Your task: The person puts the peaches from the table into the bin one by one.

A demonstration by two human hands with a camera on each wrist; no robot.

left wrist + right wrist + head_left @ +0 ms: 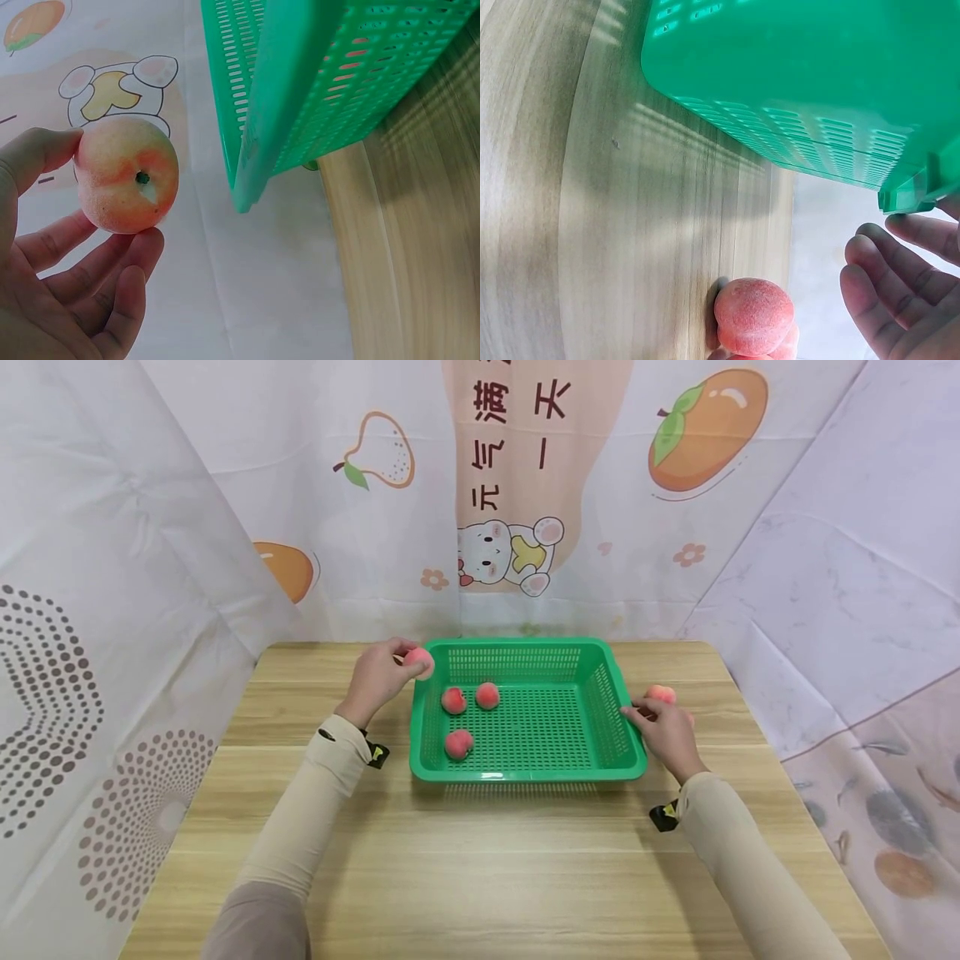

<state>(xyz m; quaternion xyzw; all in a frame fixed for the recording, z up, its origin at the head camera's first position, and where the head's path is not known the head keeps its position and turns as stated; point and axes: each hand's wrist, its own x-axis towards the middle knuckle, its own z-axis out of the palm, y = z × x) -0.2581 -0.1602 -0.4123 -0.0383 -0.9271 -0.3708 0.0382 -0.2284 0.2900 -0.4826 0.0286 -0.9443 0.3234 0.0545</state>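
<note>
My left hand [375, 675] holds a pink peach [127, 176] between thumb and fingertips, by the far left corner of a green basket [525, 775]. The left wrist view shows that peach apart from the basket's wall, its stem end towards the camera. Inside the basket, toward its left side, lie three peaches [487, 696]. At the right side, my right hand [666, 735] pinches the basket's rim between thumb and index finger, the other fingers loosely bent outside. More peaches [754, 315] lie on the table beyond the right hand, partly hidden by it in the head view.
The basket stands on a wooden table [450, 877], near its far edge. Behind the table hangs a white printed cloth [360, 560], and further cloths hang at both sides.
</note>
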